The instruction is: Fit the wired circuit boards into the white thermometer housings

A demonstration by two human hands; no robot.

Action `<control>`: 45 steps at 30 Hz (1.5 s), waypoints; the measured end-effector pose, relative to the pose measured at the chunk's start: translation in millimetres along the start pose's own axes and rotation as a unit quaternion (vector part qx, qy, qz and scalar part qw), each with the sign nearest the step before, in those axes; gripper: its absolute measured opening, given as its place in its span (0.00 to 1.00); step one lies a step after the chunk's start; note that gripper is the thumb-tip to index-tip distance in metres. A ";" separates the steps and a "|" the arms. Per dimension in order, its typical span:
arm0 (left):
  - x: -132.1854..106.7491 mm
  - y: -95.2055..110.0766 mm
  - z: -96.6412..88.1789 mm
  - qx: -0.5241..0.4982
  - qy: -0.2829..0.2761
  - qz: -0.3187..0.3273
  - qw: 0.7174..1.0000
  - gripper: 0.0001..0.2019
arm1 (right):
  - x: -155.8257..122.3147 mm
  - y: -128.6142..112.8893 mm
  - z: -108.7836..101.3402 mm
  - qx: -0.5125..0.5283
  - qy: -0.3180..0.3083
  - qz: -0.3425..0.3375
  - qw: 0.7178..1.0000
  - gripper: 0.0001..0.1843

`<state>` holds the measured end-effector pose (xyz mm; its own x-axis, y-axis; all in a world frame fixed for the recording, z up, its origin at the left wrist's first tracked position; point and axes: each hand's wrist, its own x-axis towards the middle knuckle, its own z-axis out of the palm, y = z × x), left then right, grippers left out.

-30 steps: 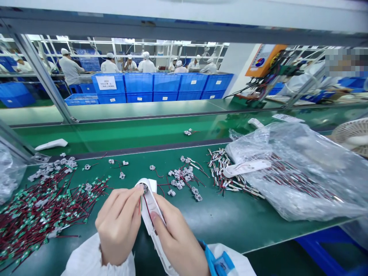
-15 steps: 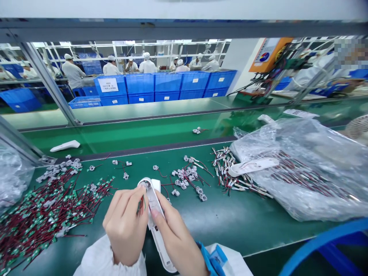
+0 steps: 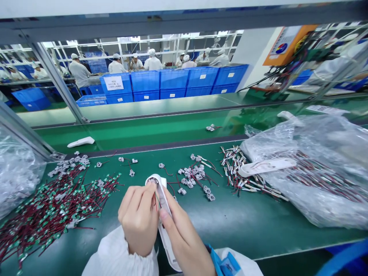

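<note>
My right hand grips a long white plastic device housing, which runs toward me with its round head end up. My left hand pinches at that head end, over a thin red and green wire lead. The fingers hide most of the opening. Close by on the green bench lie white plastic connectors. Farther left spreads a heap of small green boards with red wires.
A bundle of wires with metal terminals lies right of my hands, beside a clear plastic bag carrying another white housing. Another bag sits at the left edge. Beyond the conveyor stand blue bins and several workers in white.
The whole scene has shifted right and up in view as my head moved. Both hands stay on the housing, and the wire lead now shows less between my fingers.
</note>
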<state>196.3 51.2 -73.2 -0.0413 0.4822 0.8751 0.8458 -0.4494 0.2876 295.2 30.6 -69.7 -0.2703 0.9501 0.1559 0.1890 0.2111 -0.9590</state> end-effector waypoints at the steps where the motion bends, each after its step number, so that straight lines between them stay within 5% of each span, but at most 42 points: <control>1: 0.5 0.5 0.5 -0.008 0.001 0.001 1.000 0.07 | 0.6 0.2 -0.2 0.000 -0.001 -0.004 1.000 0.25; 20: 7.4 3.2 -0.5 -0.002 0.010 -0.043 0.999 0.06 | 0.0 5.6 -1.7 -0.064 -0.008 -0.064 0.996 0.25; 30: 10.9 1.3 -1.2 -0.029 -0.070 -0.093 0.993 0.06 | -5.9 13.4 -5.6 -0.151 0.008 -0.080 0.985 0.25; 37: 1.0 2.7 0.0 -0.004 0.002 -0.068 0.998 0.09 | -4.1 7.0 -5.7 -0.144 -0.001 -0.071 0.987 0.24; 45: 3.3 -0.8 2.7 0.039 -0.078 -0.085 0.993 0.07 | -4.9 12.7 -9.0 -0.194 0.010 -0.087 0.977 0.25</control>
<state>196.9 55.2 -71.7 -0.1093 0.6593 0.7439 0.8728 -0.2944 0.3893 307.4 30.7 -80.5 -0.3120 0.8955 0.3174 0.4863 0.4375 -0.7564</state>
